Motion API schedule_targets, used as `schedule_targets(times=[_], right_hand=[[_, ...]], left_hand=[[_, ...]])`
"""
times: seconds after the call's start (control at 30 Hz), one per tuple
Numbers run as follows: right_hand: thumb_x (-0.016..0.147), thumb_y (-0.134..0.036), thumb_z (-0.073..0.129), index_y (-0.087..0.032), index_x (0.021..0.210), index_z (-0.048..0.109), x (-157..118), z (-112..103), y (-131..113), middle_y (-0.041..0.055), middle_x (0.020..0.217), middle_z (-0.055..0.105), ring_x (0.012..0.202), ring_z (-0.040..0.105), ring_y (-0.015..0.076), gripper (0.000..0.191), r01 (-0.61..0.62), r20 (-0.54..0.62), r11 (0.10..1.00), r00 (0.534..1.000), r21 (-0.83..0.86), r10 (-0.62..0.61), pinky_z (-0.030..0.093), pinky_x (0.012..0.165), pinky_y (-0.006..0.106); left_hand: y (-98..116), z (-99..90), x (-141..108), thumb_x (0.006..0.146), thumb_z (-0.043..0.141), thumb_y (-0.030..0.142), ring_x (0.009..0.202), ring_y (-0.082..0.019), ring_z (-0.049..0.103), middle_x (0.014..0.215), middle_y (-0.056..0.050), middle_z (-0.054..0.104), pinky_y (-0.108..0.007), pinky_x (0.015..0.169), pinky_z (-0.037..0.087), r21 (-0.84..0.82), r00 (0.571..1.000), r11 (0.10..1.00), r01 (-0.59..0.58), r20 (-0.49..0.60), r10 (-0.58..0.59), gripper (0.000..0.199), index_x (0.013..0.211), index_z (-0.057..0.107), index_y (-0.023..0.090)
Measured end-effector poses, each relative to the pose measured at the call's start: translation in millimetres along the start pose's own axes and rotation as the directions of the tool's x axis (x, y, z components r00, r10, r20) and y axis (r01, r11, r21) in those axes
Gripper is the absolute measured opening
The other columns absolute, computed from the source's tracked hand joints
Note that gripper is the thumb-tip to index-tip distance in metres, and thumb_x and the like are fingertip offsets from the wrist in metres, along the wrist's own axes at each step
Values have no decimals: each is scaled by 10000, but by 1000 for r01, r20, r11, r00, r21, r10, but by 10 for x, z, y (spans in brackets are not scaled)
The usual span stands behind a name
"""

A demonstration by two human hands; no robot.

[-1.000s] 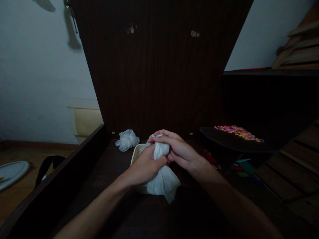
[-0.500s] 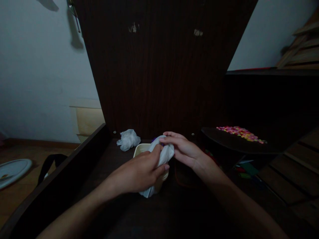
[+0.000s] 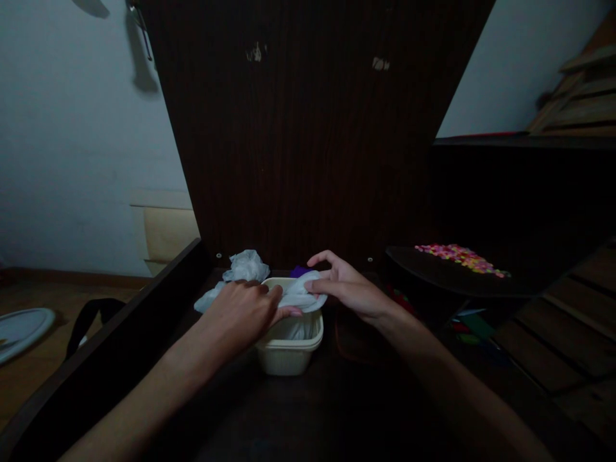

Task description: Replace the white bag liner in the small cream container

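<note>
Stretched between my hands is a thin white plastic bag (image 3: 299,296), twisted lengthwise. My left hand (image 3: 240,311) is wrapped around its middle, back of the hand up, and a loose end sticks out to the left. With thumb and fingers, my right hand (image 3: 349,285) pinches the rounded right end, its index finger raised. Below the bag stands a cream rectangular tub (image 3: 289,362), with some whitish plastic visible inside. Behind my left hand lies a crumpled white plastic bag (image 3: 248,264). A small purple item (image 3: 299,271) shows partly behind the held bag.
A dark wooden panel (image 3: 308,141) rises behind the tub, and a low side board (image 3: 110,340) runs along the left. To the right, a curved dark shelf carries a heap of small pink and yellow pieces (image 3: 459,258). A white lid-like disc (image 3: 24,330) lies at far left.
The held bag has swung from upright to nearly level, its lower end now pointing left. My left hand has moved left and turned palm down, uncovering more of the tub.
</note>
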State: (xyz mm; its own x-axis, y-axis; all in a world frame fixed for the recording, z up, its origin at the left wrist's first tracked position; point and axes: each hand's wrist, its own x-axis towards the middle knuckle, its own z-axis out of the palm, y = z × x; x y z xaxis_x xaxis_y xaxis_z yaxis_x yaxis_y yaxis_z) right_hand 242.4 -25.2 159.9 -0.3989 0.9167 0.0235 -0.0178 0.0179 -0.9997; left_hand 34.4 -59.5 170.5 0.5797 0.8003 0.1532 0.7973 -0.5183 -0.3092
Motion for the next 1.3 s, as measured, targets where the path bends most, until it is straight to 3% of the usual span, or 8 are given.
schedule_targets(times=[0.2, 0.37, 0.6, 0.77, 0.87, 0.97, 1.1, 1.3], right_hand=[[691, -219, 713, -220, 981, 462, -8, 12, 70, -95, 660, 562, 537, 479, 87, 383, 102, 91, 985, 992, -137, -90, 333, 502, 206], [732, -192, 641, -220, 917, 483, -9, 3, 103, -80, 693, 461, 597, 391, 97, 245, 234, 149, 912, 970, -337, -194, 281, 518, 216], [713, -144, 585, -229, 838, 428, 36, 33, 87, -61, 752, 409, 664, 362, 113, 218, 337, 194, 823, 941, -457, -278, 275, 565, 232], [701, -125, 585, -235, 835, 411, 98, 19, 91, -56, 759, 403, 673, 352, 116, 246, 360, 202, 824, 932, -438, -301, 261, 562, 237], [698, -116, 599, -237, 819, 399, 129, 13, 100, -57, 754, 394, 672, 348, 116, 263, 376, 222, 836, 925, -401, -309, 255, 559, 239], [693, -100, 596, -239, 790, 375, 145, 25, 84, -57, 747, 372, 668, 336, 117, 279, 372, 241, 842, 924, -390, -297, 246, 554, 246], [687, -82, 577, -238, 772, 362, 155, 40, 45, -54, 753, 372, 684, 345, 122, 279, 387, 248, 817, 919, -428, -305, 265, 574, 254], [685, -83, 610, -238, 784, 363, 137, 0, 45, -62, 747, 388, 674, 350, 114, 308, 389, 242, 793, 920, -469, -308, 272, 561, 243]], left_hand=[[-309, 355, 135, 1060, 420, 418, 666, -242, 622, 711, -82, 651, -348, 647, 460, 95, 865, 961, -260, -420, 275, 431, 802, 626, 141], [-452, 549, 282, 1026, 457, 175, 771, -251, 596, 803, -83, 664, -369, 721, 455, 155, 821, 952, -264, -482, 306, 224, 929, 654, 133], [-444, 605, 383, 948, 500, 50, 1262, -336, 491, 1330, -156, 622, -515, 1033, 412, 7, 773, 962, -272, -594, 223, 497, 1434, 488, 149], [-378, 479, 360, 864, 640, 144, 1015, -276, 583, 1121, -114, 639, -413, 845, 497, -327, 765, 934, -147, -636, -102, 453, 1308, 557, 179], [-321, 384, 338, 851, 644, 213, 645, -161, 561, 730, 29, 582, -255, 603, 438, -613, 829, 780, -124, -495, -258, 222, 1058, 572, 181], [-265, 269, 323, 889, 580, 230, 528, -125, 538, 612, 73, 561, -212, 524, 372, -768, 930, 629, -118, -307, -201, 117, 998, 579, 188], [-252, 146, 332, 914, 474, 174, 791, -183, 685, 866, -14, 740, -268, 725, 496, -797, 959, 587, -144, -259, -117, 266, 1057, 698, 190], [-298, 233, 424, 1040, 446, 278, 1041, -201, 662, 1154, -64, 729, -316, 956, 484, -854, 957, 440, -279, -287, 49, 306, 1121, 733, 208]])
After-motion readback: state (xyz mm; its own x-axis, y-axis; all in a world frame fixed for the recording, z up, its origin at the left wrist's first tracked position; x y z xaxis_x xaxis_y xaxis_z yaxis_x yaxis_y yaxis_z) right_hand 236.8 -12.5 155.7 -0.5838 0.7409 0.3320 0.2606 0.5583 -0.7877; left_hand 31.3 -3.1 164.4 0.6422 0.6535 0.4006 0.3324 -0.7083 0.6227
